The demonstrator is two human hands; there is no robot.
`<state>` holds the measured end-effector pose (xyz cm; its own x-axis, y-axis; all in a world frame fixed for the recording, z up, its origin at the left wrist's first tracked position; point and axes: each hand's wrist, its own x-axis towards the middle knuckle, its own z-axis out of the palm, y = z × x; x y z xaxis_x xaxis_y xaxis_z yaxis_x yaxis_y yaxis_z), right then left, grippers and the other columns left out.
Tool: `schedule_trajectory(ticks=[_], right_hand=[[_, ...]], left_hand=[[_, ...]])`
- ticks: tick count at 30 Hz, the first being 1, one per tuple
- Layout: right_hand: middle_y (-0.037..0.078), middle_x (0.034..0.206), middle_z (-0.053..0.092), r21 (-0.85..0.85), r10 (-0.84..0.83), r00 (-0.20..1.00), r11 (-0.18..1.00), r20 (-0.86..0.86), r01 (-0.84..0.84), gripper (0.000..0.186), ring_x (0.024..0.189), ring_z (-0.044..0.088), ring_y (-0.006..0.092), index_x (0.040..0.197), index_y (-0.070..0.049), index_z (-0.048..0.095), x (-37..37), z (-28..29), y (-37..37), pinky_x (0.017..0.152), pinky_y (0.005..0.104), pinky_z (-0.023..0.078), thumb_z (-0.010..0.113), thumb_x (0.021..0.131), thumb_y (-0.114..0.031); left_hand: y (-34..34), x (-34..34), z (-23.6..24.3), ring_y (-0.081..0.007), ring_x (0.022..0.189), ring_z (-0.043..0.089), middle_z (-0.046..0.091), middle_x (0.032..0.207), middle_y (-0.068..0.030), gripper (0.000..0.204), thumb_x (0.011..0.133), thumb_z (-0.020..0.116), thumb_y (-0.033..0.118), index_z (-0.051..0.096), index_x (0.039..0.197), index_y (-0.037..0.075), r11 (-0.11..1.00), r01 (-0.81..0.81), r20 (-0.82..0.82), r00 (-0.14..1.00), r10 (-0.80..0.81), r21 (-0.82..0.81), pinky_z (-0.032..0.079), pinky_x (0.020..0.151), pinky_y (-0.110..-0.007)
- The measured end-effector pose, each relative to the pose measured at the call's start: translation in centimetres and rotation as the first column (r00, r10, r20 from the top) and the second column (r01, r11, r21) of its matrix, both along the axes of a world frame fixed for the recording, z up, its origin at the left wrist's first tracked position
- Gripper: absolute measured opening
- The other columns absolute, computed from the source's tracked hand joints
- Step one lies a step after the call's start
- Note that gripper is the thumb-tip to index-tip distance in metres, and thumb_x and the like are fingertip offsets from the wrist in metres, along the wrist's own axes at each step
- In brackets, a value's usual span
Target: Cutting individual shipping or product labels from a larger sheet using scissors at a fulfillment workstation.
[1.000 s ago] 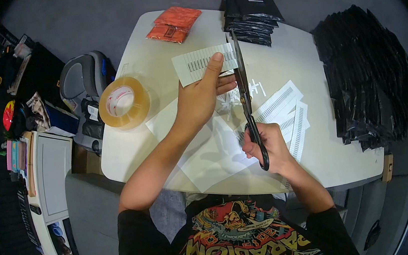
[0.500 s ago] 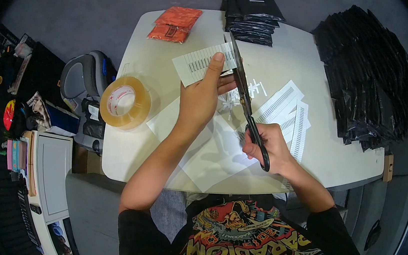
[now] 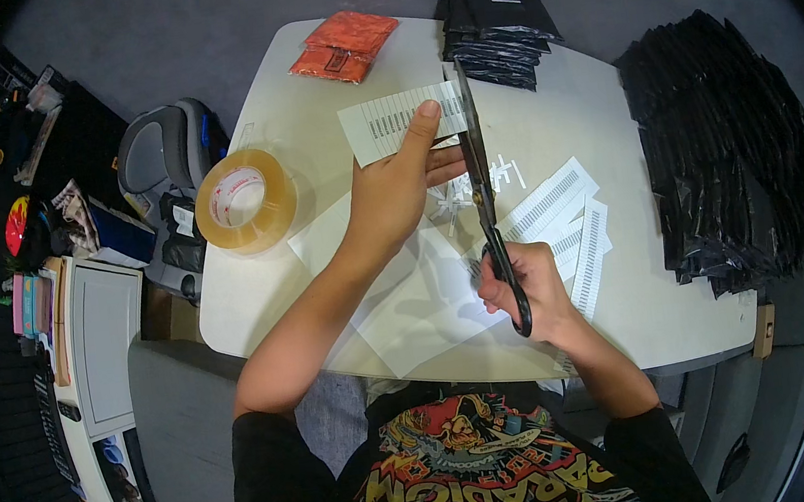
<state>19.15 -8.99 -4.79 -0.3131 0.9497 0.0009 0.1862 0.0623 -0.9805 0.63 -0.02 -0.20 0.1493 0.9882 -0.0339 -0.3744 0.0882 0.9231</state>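
My left hand pinches a sheet of printed labels, its thumb on top and the fingers beneath. The sheet is pale, with rows of small dark print. My right hand grips the black handles of a pair of scissors, whose long dark blades point away from me along the sheet's right edge. Whether the blades meet the paper is hard to make out. Below the blades, narrow white paper clippings lie loosely on the table. Several printed label strips fan out beside my right hand.
A wide roll of clear tape stands left on the white table. White paper lies nearest me. Orange packets and a stack of black plastic mailers sit at the far side; a larger black pile is at right.
The label sheet and my left hand have shifted very slightly away and to the left. My right hand with the scissors stays almost still.
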Motion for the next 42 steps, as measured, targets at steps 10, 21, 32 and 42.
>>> schedule_trajectory(ticks=[10, 21, 32, 42], right_hand=[[0.0, 0.052, 0.046, -0.006, -0.016, 0.999, 1.0, 0.031, 0.017, 0.041, 0.051, 0.041, 0.0086, 0.068, -0.003, 0.055, -0.1, 0.3, 0.0, 0.047, 0.0281, 0.034, 0.082, 0.082, -0.03], [0.002, 0.051, 0.047, 0.012, -0.03, 0.998, 0.999, 0.059, 0.03, 0.038, 0.05, 0.042, 0.0092, 0.069, -0.002, 0.056, -0.2, 0.4, -0.1, 0.047, 0.0288, 0.036, 0.082, 0.082, -0.027], [0.003, 0.049, 0.046, 0.024, -0.064, 0.989, 0.998, 0.132, 0.062, 0.039, 0.048, 0.042, 0.0097, 0.066, -0.001, 0.057, -0.3, 0.9, -0.1, 0.045, 0.0298, 0.035, 0.083, 0.081, -0.026], [0.002, 0.056, 0.057, 0.031, -0.005, 0.987, 1.0, 0.163, 0.0, 0.035, 0.048, 0.059, 0.0083, 0.071, -0.001, 0.059, -0.1, 0.9, 0.0, 0.044, 0.0227, 0.043, 0.077, 0.089, -0.025]], left_hand=[[0.0, 0.1, -0.1, -0.0275, 0.105, 0.071, 0.067, 0.123, -0.0182, 0.055, 0.106, 0.048, 0.041, 0.053, 0.133, -0.007, 1.0, -0.006, 0.006, 1.0, 0.005, 0.008, 0.057, 0.092, -0.033], [-0.1, 0.0, 0.1, -0.0273, 0.106, 0.07, 0.067, 0.123, -0.0177, 0.055, 0.106, 0.047, 0.041, 0.053, 0.134, -0.006, 1.0, 0.003, -0.001, 1.0, -0.003, 0.013, 0.057, 0.093, -0.033], [-0.2, 0.0, 0.6, -0.0287, 0.104, 0.071, 0.068, 0.122, -0.0189, 0.053, 0.106, 0.046, 0.039, 0.053, 0.133, -0.007, 0.999, 0.004, 0.005, 1.0, -0.004, 0.035, 0.058, 0.091, -0.033], [-0.2, -0.2, 0.8, -0.0299, 0.1, 0.072, 0.068, 0.119, -0.0206, 0.052, 0.106, 0.047, 0.037, 0.054, 0.131, -0.008, 0.999, -0.014, -0.009, 1.0, 0.015, 0.046, 0.06, 0.087, -0.034]])
